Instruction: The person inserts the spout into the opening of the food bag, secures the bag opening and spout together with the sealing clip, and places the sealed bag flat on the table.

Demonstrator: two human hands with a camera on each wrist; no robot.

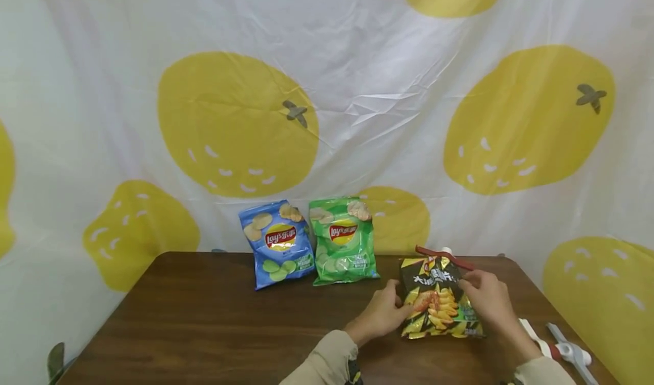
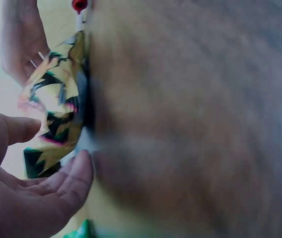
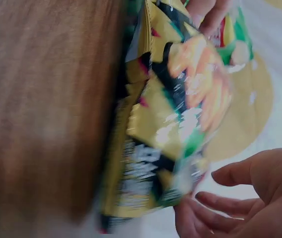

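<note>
A black-and-yellow bag of potato chips point(image 1: 434, 302) is on the right part of the table, its printed front facing up toward me. My left hand point(image 1: 380, 314) holds its left edge, thumb over the front and fingers underneath. On the opposite edge is my right hand point(image 1: 487, 300), its thumb and fingertips about the bag's upper right side. In the right wrist view the fingers of the right hand point(image 3: 260, 198) reach behind the bag point(image 3: 180, 109), which is blurred. Just beyond the bag's top lies a red strip-like clip point(image 1: 462, 263) with a white cap.
A blue Lay's bag point(image 1: 278, 254) and a green Lay's bag point(image 1: 342, 254) lean side by side against the lemon-print cloth point(image 1: 357, 78) at the back. Grey and white clips point(image 1: 567, 351) with a white cap lie near the right edge of the brown table point(image 1: 204, 328).
</note>
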